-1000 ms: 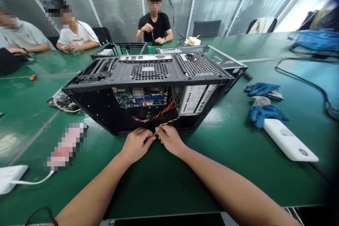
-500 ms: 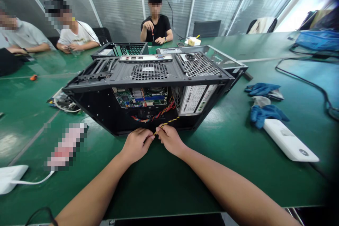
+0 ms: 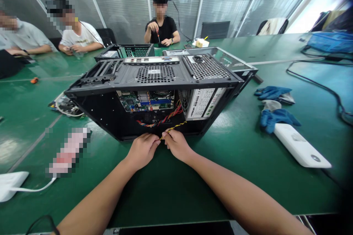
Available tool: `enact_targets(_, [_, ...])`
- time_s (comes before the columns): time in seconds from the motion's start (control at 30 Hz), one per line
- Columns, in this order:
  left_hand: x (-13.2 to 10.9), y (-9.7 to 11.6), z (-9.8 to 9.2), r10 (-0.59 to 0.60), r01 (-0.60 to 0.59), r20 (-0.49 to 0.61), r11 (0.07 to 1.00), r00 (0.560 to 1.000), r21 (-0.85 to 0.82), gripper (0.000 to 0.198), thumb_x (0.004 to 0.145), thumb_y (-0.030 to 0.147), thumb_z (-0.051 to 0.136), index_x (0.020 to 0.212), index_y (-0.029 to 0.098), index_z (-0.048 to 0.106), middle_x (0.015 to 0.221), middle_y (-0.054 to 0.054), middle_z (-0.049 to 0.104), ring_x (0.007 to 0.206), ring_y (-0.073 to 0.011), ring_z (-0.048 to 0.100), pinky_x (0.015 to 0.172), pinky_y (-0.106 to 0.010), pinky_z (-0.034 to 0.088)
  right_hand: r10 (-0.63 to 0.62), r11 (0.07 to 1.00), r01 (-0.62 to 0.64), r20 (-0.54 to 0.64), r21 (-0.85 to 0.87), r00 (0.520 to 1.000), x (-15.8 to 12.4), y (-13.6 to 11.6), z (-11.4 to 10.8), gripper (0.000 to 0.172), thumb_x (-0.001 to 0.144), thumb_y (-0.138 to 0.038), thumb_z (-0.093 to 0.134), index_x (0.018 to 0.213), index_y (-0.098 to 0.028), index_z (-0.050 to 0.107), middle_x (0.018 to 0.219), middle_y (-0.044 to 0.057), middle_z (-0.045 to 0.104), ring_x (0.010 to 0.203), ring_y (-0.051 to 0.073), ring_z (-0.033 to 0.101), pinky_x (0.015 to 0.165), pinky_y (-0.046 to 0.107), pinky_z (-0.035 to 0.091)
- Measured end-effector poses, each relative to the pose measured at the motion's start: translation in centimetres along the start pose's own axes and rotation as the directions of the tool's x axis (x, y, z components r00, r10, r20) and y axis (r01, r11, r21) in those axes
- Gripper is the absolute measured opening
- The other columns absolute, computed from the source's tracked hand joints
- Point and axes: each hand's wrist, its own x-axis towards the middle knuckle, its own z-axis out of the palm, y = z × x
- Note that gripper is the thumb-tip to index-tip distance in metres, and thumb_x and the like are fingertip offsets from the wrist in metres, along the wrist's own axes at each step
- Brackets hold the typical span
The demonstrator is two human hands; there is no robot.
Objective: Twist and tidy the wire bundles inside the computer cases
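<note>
An open black computer case (image 3: 154, 77) lies on its side on the green table (image 3: 237, 147), with the motherboard (image 3: 146, 102) and the power supply (image 3: 202, 102) showing inside. A twisted yellow-and-black cable (image 3: 174, 127) runs out of the case toward me. My left hand (image 3: 142, 149) and my right hand (image 3: 177, 144) meet at the case's front lower edge, both with fingers pinched closed on the cable's near end. What sits at the cable's tip is hidden between my fingers.
Blue gloves (image 3: 275, 116) and a white flat device (image 3: 302, 146) lie to the right. A white box with a cord (image 3: 9, 184) sits at the left. A second open case (image 3: 217, 57) stands behind. Three people sit at the far side; one (image 3: 162, 25) holds a screwdriver.
My hands have stayed pinched on the cable in the same place. The person at the far side has raised the hand with the screwdriver slightly.
</note>
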Motion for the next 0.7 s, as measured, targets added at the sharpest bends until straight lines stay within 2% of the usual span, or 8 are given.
enact_targets(0.37, [-0.01, -0.11, 0.02, -0.005, 0.005, 0.005, 1.0, 1.0, -0.013, 0.019, 0.095, 0.022, 0.043, 0.088, 0.018, 0.061, 0.078, -0.003, 0.064, 0.072, -0.0157, 0.058, 0.068, -0.029, 0.046, 0.008, 1.0, -0.008, 0.005, 0.021, 1.0, -0.07, -0.3, -0.08, 0.032, 0.092, -0.03, 0.044, 0.062, -0.019, 0.048, 0.052, -0.004, 0.05, 0.048, 0.01, 0.05, 0.053, 0.024, 0.039])
enact_targets(0.53, [-0.03, 0.25, -0.24, -0.001, 0.001, -0.056, 1.0, 0.998, -0.005, 0.016, 0.093, 0.026, 0.048, 0.084, 0.019, 0.059, 0.077, -0.003, 0.062, 0.073, -0.0164, 0.057, 0.07, -0.031, 0.045, 0.026, 0.999, -0.025, -0.023, 0.045, 0.999, -0.04, -0.45, -0.09, 0.032, 0.091, -0.031, 0.046, 0.061, -0.02, 0.048, 0.05, -0.004, 0.048, 0.046, 0.01, 0.048, 0.051, 0.023, 0.038])
enact_targets(0.7, [-0.11, 0.16, -0.22, 0.012, -0.008, -0.127, 0.999, 0.992, 0.033, 0.019, 0.086, 0.036, 0.062, 0.083, 0.018, 0.058, 0.078, -0.003, 0.063, 0.075, -0.018, 0.056, 0.069, -0.031, 0.045, 0.066, 0.996, -0.063, -0.036, 0.067, 0.997, -0.05, -0.44, 0.01, 0.032, 0.09, -0.035, 0.047, 0.063, -0.019, 0.05, 0.052, -0.003, 0.05, 0.046, 0.011, 0.05, 0.05, 0.024, 0.038])
